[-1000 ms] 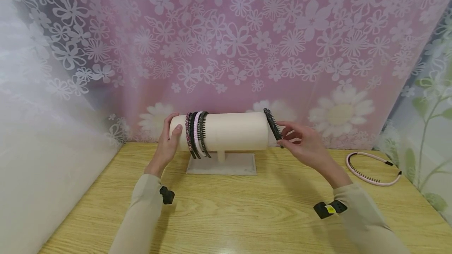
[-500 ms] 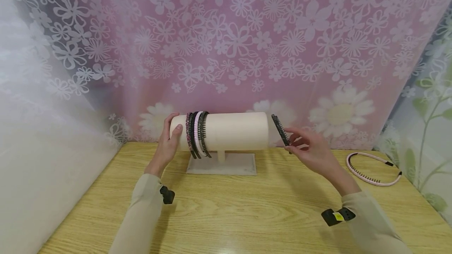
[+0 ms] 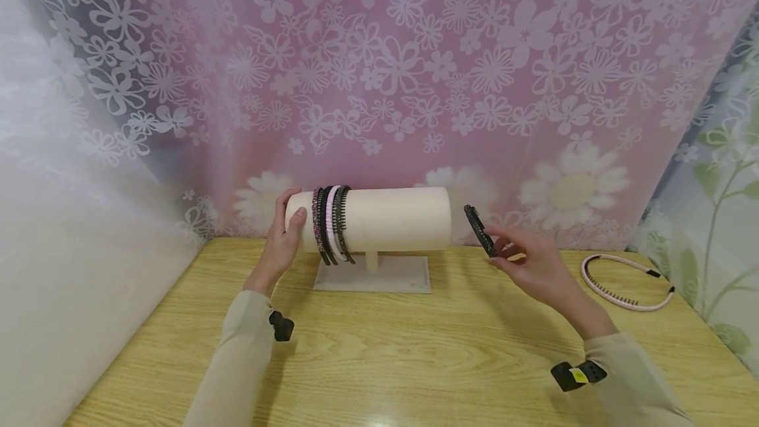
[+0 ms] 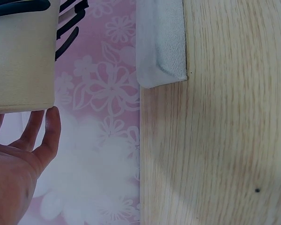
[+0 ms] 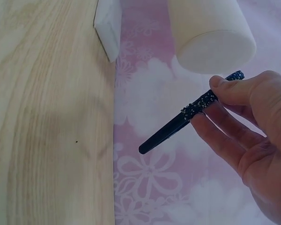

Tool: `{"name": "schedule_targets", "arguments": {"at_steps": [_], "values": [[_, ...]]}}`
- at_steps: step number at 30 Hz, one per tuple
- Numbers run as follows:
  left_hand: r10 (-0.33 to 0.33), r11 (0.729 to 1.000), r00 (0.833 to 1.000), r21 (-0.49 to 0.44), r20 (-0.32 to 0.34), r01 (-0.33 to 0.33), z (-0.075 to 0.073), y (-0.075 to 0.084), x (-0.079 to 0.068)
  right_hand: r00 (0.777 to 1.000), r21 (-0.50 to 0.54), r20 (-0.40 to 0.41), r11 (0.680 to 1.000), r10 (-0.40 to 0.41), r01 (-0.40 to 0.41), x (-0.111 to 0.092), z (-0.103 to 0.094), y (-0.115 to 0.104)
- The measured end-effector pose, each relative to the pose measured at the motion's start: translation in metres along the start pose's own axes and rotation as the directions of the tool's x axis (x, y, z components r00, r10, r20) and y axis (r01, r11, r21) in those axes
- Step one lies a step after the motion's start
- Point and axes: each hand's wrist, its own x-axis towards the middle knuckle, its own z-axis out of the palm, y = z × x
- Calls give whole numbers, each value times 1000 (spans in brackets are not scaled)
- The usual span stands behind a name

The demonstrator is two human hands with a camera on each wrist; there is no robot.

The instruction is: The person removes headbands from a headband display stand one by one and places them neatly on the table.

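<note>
A cream cylindrical headband stand [image 3: 394,219] stands on the table. Several headbands [image 3: 332,224], dark, pink and glittery, hang side by side near its left end. My left hand [image 3: 281,242] holds that left end, thumb in front and fingers behind; in the left wrist view its fingertips [image 4: 52,117] meet the end's edge. My right hand [image 3: 536,265] pinches a black headband [image 3: 480,230] off the stand's right end, apart from it. In the right wrist view this headband [image 5: 196,107] shows pale beads and a smooth dark tip, held between thumb and fingers.
A pink toothed headband [image 3: 628,284] lies on the wooden table [image 3: 379,354] at the far right. The stand's flat pale base [image 3: 403,274] rests near the table's back edge. Behind hangs a pink flowered curtain [image 3: 367,71], with a white sheet [image 3: 77,249] at the left.
My right hand has drawn the black headband away from the stand's right end, rightward and slightly down, and turned it a little. My left hand stays on the stand's left end.
</note>
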Motion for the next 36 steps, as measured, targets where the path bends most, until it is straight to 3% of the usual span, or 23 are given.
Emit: {"name": "schedule_targets", "arguments": {"at_steps": [27,36], "values": [[-14,1000,1000,2,2,14,0,0,0,994,-131,71,988,85,-75,-38,-3,24],[-14,1000,1000,-16,12,14,-1,-3,1,978,-160,119,975,172,-152,-46,-9,29]]}}
